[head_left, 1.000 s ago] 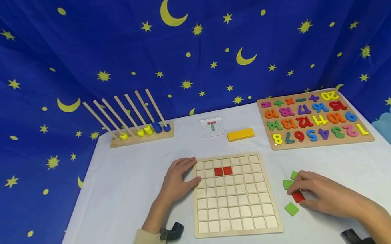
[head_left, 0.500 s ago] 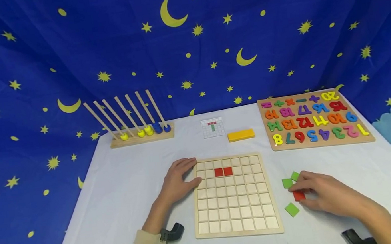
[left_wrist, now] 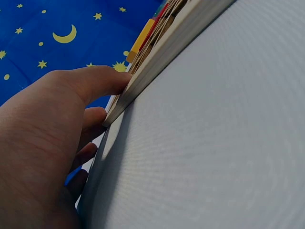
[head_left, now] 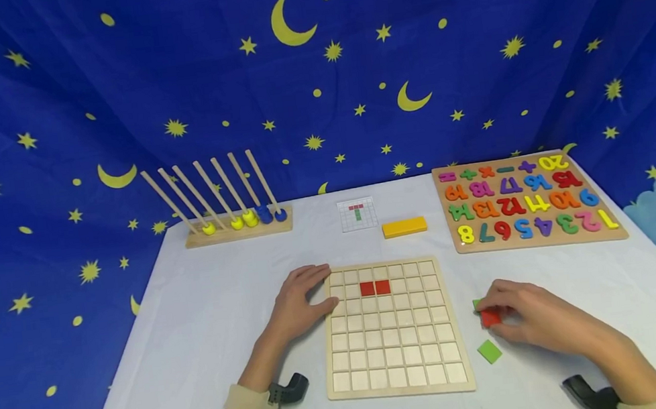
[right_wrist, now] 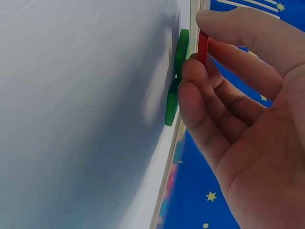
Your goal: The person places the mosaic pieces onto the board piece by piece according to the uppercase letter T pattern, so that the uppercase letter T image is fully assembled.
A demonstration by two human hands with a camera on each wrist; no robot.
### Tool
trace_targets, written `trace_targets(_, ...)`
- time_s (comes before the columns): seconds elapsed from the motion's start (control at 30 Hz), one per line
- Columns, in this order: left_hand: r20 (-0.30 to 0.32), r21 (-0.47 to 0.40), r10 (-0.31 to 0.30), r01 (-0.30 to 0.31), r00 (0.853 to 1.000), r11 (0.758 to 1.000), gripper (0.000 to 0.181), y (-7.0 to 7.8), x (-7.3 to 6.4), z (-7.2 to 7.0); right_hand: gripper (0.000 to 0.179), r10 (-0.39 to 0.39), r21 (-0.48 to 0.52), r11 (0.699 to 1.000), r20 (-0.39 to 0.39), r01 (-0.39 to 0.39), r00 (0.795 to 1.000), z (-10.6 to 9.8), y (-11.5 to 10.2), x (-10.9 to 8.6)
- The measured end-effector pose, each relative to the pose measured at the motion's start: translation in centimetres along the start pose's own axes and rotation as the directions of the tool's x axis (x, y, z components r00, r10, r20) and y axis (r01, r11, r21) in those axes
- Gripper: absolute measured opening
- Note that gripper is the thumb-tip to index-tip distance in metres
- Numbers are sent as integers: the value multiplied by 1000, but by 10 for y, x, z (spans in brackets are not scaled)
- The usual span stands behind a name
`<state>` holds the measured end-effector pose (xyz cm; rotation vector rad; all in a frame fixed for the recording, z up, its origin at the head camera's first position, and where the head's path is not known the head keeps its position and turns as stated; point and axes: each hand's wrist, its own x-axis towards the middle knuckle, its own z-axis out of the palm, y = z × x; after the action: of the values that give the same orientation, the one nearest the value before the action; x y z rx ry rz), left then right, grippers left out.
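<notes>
While right hand (head_left: 532,316) pinches 1 red tile (head_left: 489,318), left hand (head_left: 296,308) lies spread along board's (head_left: 399,337) left edge — 2 reds (head_left: 367,289) in, gap right.

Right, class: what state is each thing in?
Left hand: touching grid board's edge
Right hand: pinching red tile
Grid board: two red tiles inserted
Green tiles: lying loose
Number board: filled
Bead stand: some rods bare
Yellow block: lying flat
Pattern card: lying flat
</notes>
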<state>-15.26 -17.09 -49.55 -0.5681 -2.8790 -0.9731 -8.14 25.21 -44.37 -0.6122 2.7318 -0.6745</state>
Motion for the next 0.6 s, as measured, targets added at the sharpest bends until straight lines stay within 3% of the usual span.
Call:
trace_targets(0.3,12,11,-10,10,1000,1000,64,-1,-3,-1,28,-44,28,999,-3,44,999,3,-2,10)
trace_targets(0.6,11,18,8,-8,1000,1000,64,-1,-1,-1,26,-105,39,993,-76,108,992,1,-8,27)
